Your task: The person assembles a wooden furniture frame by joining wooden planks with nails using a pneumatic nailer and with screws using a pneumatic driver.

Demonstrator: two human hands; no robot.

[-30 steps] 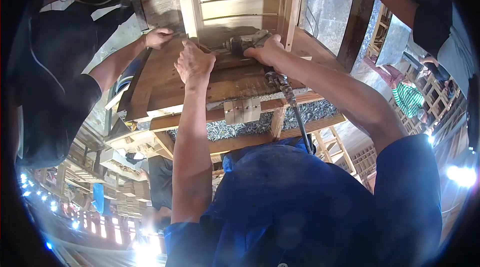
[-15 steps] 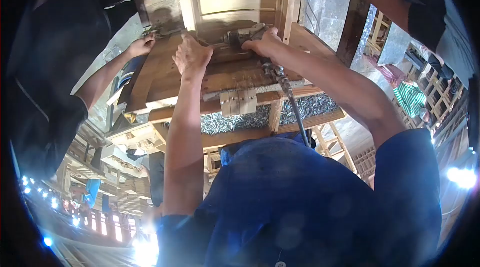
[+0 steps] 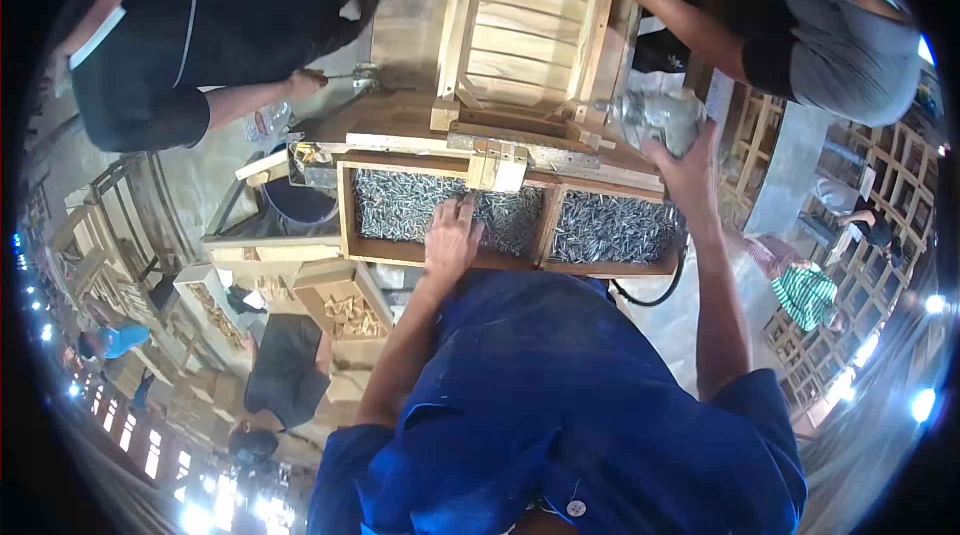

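Observation:
My left hand (image 3: 453, 238) reaches into the left compartment of a wooden box filled with loose screws (image 3: 395, 200). Its fingers are bent down among the screws, with the tips partly hidden. Off to the right, my right hand (image 3: 692, 173) grips a grey metal power drill (image 3: 662, 117) that is held up beside the bench and points left; it looks somewhat blurred. Beyond the box lies a slatted wooden frame (image 3: 525, 35) on the bench. A small wooden block (image 3: 497, 167) is fixed at the bench edge above the box.
More screws (image 3: 610, 228) fill the box's right compartment. A black hose (image 3: 655, 297) curves below the box. At the far left a co-worker's hand (image 3: 305, 85) holds a tool; another co-worker's arm (image 3: 670, 10) reaches over the frame. A carton of wood pieces (image 3: 345, 305) stands lower left.
Both hands have left the bench under the frame. My left hand has come down into the screws, while my right hand has swung right with the drill. The view has shifted too.

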